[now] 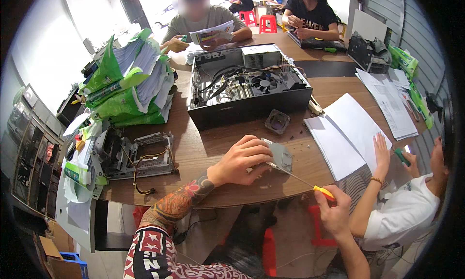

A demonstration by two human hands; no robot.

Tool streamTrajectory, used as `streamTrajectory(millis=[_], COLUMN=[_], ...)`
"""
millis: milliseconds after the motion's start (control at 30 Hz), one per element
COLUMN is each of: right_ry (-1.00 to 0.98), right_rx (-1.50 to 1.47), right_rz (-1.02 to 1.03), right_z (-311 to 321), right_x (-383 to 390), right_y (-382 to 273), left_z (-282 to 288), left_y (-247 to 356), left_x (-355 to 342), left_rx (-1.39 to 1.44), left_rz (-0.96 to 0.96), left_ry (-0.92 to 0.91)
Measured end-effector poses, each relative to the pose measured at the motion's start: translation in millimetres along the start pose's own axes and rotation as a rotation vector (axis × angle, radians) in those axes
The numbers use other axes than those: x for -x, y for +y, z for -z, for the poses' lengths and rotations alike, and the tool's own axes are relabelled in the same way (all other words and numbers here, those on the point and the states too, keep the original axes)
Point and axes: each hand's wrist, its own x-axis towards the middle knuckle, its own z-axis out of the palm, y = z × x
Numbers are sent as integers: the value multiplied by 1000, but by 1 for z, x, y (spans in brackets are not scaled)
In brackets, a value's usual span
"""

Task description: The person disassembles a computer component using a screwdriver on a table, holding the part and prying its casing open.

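Metal-cased hard drive [282, 157] at frame center, left hand [242, 160] pinching its left edge, right hand [334, 209] wrapped round yellow-red screwdriver [324, 192] lower right; drive likely stiff, dense, shock-sensitive, best held by side edges.

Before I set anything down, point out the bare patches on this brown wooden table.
Bare wood shows between the silver metal frame and the left hand, and between the open black computer case and the printed white sheets at far right. Crowded: the left end, under green-wrapped white paper piles.
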Motion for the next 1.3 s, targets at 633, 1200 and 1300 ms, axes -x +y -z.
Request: streamTrajectory(millis=[633,1200,1300], right_ry=[-53,-66,-161], right_rx=[-105,-80,-147], right_rz=[-32,-71,-239], right_z=[3,13,14], right_x=[-2,1,1], right_y=[-6,-5,-1], left_z=[-4,-3,-4], left_y=[-4,-2,-3], left_x=[3,2,3], left_rx=[-36,-41,-41], left_rz=[9,13,14], left_ry=[-3,22,22])
